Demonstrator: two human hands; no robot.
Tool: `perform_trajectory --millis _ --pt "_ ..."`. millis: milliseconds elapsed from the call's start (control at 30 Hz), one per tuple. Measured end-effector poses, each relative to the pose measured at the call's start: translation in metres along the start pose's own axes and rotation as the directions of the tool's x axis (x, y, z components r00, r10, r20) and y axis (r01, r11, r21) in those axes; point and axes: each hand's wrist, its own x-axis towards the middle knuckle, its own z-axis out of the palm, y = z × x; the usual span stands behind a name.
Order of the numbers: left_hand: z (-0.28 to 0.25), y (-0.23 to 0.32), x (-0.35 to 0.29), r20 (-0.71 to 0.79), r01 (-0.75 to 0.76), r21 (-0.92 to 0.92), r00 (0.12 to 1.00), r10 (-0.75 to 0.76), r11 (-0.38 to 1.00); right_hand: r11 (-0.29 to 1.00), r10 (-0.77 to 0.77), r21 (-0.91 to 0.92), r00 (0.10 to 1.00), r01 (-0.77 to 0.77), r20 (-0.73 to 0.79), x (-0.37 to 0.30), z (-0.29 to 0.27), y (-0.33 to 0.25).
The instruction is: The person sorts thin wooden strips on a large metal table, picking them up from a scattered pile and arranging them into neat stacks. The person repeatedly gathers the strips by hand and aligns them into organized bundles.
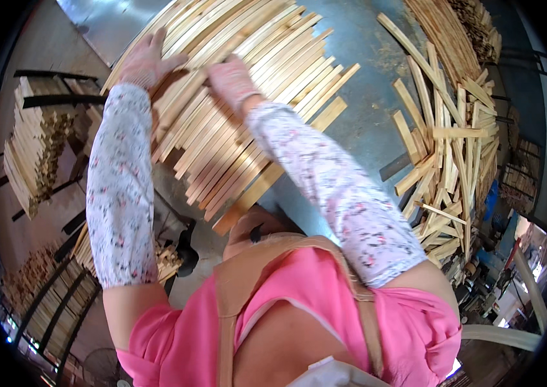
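Note:
Many long pale wooden strips [273, 64] lie side by side in a slanting row on the metal table in front of me. My left hand [148, 63], in a pinkish knit glove, rests at the row's left part with its thumb stretched out and its fingers apart. Closer to the middle, my right hand [231, 80], in a matching glove, has its fingers curled on the edge of a wooden strip [183, 102] that lies over the others. Its fingertips are partly hidden. One wider strip [248, 198] lies along the row's near right side, by my body.
A jumbled heap of wooden pieces [447, 155] covers the right side of the bluish metal table [357, 32]. Behind it lies a neat bundle of strips [444, 39]. At the left, stacked strips [35, 142] sit on dark metal racks [60, 100]. Sawdust is scattered on the table.

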Motion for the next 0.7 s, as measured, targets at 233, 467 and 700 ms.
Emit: perform_trajectory --millis 233,467,700 --pt "-0.012 0.021 -0.027 0.188 0.105 0.329 0.967 -0.174 0.939 0.767 -0.334 -0.554 0.938 0.326 0.090 -0.027 -0.017 -0.013" --pt "0.056 0.091 -0.122 -0.264 -0.391 0.004 0.887 0.378 0.921 0.101 -0.553 -0.992 0.833 0.081 0.011 -0.038 -0.231 0.009" --pt "0.113 0.148 -0.224 -0.240 -0.417 -0.151 0.895 0.376 0.896 -0.044 -0.524 -0.999 0.851 0.022 0.042 -0.026 -0.239 0.008"
